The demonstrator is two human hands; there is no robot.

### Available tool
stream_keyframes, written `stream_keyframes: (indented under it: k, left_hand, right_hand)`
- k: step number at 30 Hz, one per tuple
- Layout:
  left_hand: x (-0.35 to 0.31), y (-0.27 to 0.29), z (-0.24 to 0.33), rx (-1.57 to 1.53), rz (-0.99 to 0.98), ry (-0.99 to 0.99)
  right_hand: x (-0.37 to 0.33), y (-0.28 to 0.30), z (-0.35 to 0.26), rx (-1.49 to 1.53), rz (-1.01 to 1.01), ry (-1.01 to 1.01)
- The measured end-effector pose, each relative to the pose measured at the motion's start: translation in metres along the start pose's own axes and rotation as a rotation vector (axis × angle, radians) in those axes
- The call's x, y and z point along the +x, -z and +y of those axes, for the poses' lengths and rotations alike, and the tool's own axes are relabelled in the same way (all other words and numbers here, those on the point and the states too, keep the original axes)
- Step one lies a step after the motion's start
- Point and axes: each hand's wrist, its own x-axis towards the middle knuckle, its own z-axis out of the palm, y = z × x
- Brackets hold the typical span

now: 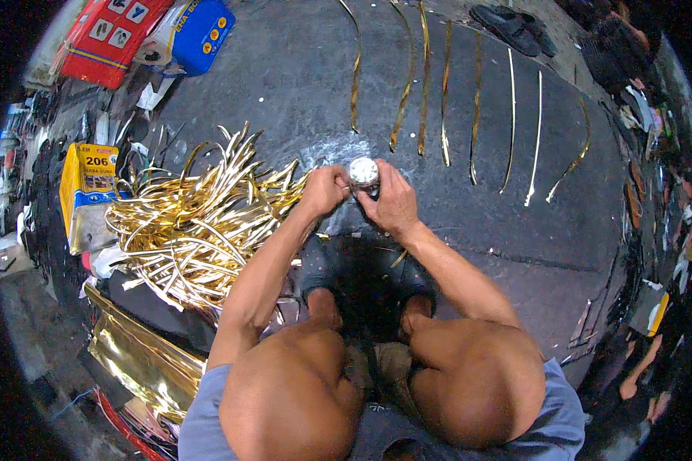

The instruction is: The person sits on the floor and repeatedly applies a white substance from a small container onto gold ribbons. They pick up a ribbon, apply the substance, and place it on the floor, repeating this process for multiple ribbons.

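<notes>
A small round container (364, 170) with a whitish, silvery top stands out over the dark mat in front of my feet. My right hand (394, 203) curls round its right side, thumb below and fingers beside it. Close against its left side, my left hand (327, 190) has its fingers pinched together; what they hold, if anything, is too small to make out. White smears (334, 150) mark the mat just beyond the container. Left of my left hand lies a large tangled heap of shiny gold strips (200, 238).
Several single gold strips (445, 96) lie spaced in a row on the dark mat (284, 84). A yellow tin (92, 180) stands left of the heap. Red (108, 46) and blue (196, 38) tins are far left, dark sandals (511, 29) far right. Gold sheeting (142, 361) lies near left.
</notes>
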Motion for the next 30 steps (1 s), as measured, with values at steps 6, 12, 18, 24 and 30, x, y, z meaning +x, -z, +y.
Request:
stream_keyframes:
  k: [6, 12, 18, 24, 30]
  left_hand:
    - [-0.02, 0.011, 0.033, -0.249, 0.054, -0.476]
    - [-0.019, 0.002, 0.032, -0.116, 0.146, -0.453]
    - [-0.013, 0.001, 0.03, -0.116, 0.082, -0.398]
    - [-0.012, 0.002, 0.031, -0.092, 0.172, -0.494]
    - [-0.021, 0.006, 0.027, -0.083, 0.144, -0.422]
  right_hand:
    - [-0.009, 0.01, -0.002, 0.106, -0.167, -0.099]
    - [-0.01, 0.007, 0.039, 0.347, -0.086, -0.654]
    - [0.001, -0.035, 0.077, 0.442, -0.126, -0.909]
    - [0.02, 0.021, 0.041, 0.993, 0.063, -0.954]
    - [0.046, 0.172, -0.005, 1.308, 0.144, -0.735]
